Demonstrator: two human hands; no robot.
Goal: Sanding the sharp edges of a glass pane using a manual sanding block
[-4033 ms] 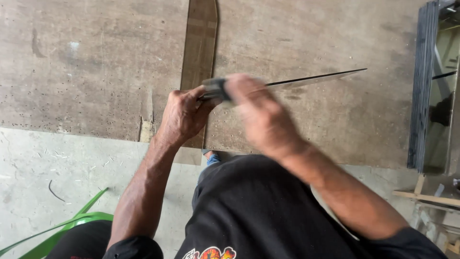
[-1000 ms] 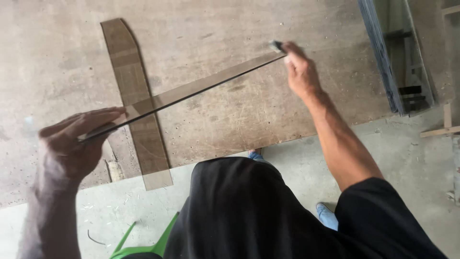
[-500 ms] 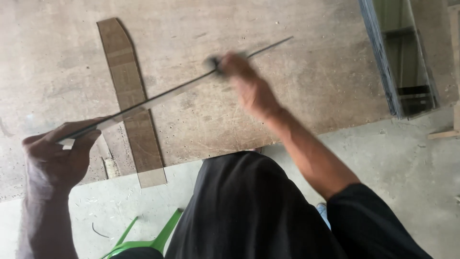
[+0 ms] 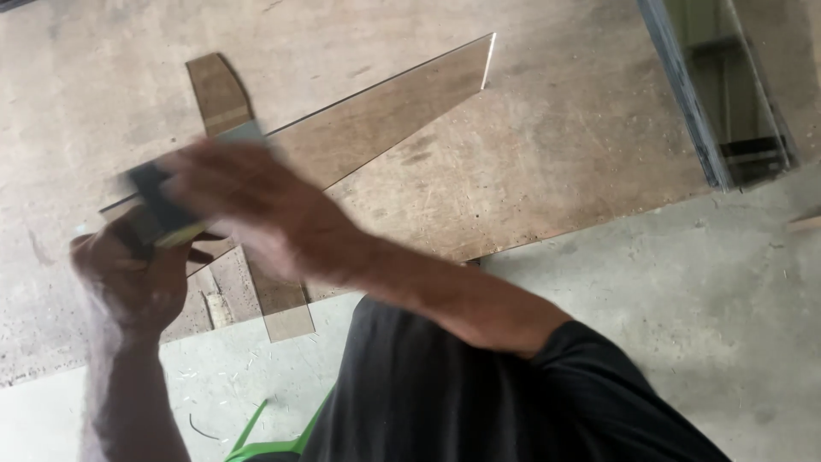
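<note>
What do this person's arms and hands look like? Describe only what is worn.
Both hands, left hand and right hand, are bare: no gloves, and no rings or watch visible, though motion blur hides fine detail. The forearms are bare too. A short black sleeve of a black shirt covers the right upper arm.

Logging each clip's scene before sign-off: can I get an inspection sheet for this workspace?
Surface: worn brown board lying on a grey concrete floor.
Job's things: long tinted glass strip, tapering to a point, held above the board; small dark block, blurred.
Clutter: second glass strip flat on the board; pale chips on the floor; green plastic piece.
Grippers: left hand closed on the strip's near end; right hand, blurred, grip closed on the block.
Cables: nothing seen.
Surroundings: framed glass panel at upper right.
</note>
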